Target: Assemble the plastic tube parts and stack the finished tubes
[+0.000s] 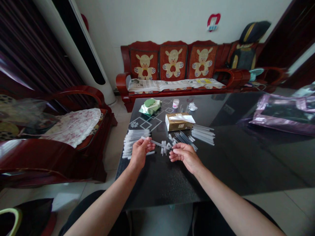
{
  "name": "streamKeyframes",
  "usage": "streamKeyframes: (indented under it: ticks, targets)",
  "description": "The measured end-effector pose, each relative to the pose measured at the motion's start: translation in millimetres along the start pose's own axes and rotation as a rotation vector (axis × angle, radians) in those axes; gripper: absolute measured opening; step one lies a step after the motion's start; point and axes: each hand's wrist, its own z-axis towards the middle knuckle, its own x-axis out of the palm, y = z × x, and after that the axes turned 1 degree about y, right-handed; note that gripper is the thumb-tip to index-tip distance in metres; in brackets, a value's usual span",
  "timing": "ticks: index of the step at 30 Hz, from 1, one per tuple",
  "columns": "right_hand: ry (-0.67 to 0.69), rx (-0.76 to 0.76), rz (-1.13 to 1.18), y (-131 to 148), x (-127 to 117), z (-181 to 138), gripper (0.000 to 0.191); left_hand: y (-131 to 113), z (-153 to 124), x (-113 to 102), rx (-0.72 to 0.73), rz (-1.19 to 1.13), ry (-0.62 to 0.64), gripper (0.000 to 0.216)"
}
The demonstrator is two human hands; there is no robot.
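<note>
Two hands working a thin white tube over a dark glossy surface (172,183).

The left hand (140,151) pinches one end of the tube (157,143); the right hand (183,154) is curled shut, fingertips at the other end (what it grips is too small to tell). The tube, pale and slender, looks light and stiff, likely slippery, best held near its ends. Stacked tubes (134,141) lie left, more tubes (203,134) right, a tissue box (178,122) behind.
</note>
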Motion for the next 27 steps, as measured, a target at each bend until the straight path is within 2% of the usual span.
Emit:
streamKeyframes:
  ticks: [6,9,15,18,23,25,27]
  targets:
    - [0.014,-0.007,-0.010,1,0,-1,0.022,-1,0,0,0.002,0.005,0.005,0.031]
    - [-0.008,-0.033,-0.098,0,-6,3,0.022,-2,-1,0,0.009,0.029,0.000,0.031]
    - [-0.188,-0.123,-0.734,-14,-36,19,0.008,3,-4,2,0.065,0.126,0.095,0.033]
    - [-0.222,-0.161,-0.918,-20,-49,25,0.011,3,-5,4,0.081,0.171,0.132,0.032]
    - [-0.250,-0.163,-0.980,-15,-54,27,0.015,-15,0,-2,0.107,0.205,0.107,0.034]
    - [-0.248,-0.183,-0.953,-12,-50,25,0.018,-25,4,-8,0.141,0.195,0.073,0.036]
    - [-0.187,-0.198,-0.894,-10,-40,20,0.022,-33,7,-14,0.136,0.195,0.058,0.035]
